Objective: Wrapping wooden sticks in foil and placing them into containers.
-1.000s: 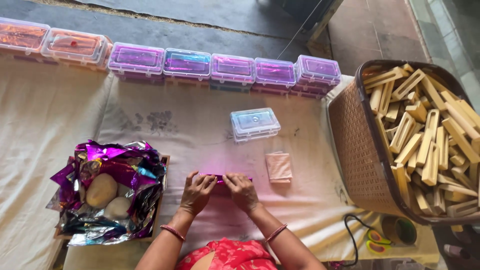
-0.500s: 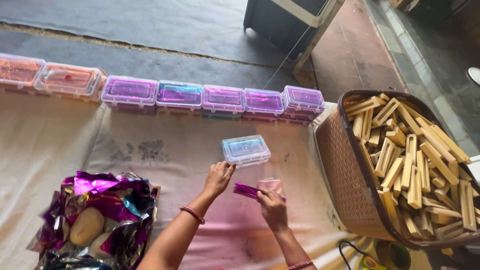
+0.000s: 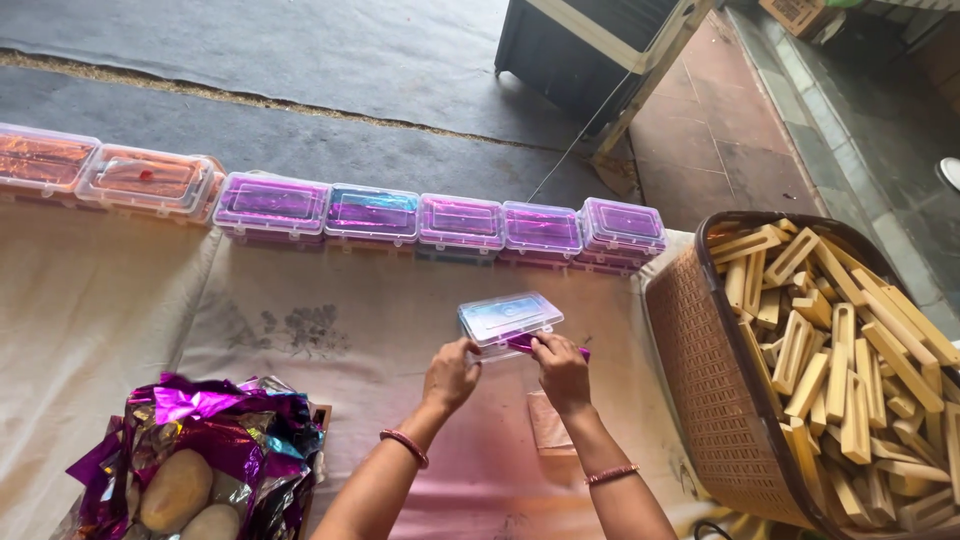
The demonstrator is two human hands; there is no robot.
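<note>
Now both my hands have moved up from the cloth to the clear plastic box (image 3: pixel 510 321). My left hand (image 3: pixel 450 376) grips its near corner; my right hand (image 3: pixel 562 368) pinches a purple foil-wrapped stick (image 3: pixel 545 346) against its underside, left of the wicker basket (image 3: pixel 700 370). Packing appears underway.

soft even daylight | faint shadows | sharp focus | mild edge distortion
</note>
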